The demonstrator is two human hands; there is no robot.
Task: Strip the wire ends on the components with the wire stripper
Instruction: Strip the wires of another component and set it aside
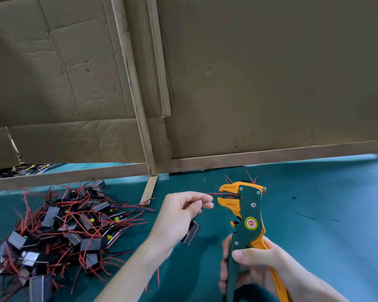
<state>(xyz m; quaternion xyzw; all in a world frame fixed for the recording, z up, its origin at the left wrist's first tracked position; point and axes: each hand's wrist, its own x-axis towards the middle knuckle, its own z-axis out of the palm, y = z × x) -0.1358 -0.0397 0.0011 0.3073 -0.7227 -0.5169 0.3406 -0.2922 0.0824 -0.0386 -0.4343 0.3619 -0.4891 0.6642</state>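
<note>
My right hand (255, 267) grips the handles of an orange and green wire stripper (247, 216), held upright with its jaws pointing left. My left hand (181, 214) pinches red and black wires (222, 194) whose ends lie between the stripper's jaws. A small dark component (191, 233) hangs from those wires just below my left hand. At the left lies a pile of similar components (63, 227) with red and black wires tangled together on the green mat.
The green mat (325, 214) covers the table. A wooden frame (271, 156) with cardboard panels stands along the back, and a wooden post (148, 190) divides the bench. Small wire scraps (304, 215) lie on the mat at the right.
</note>
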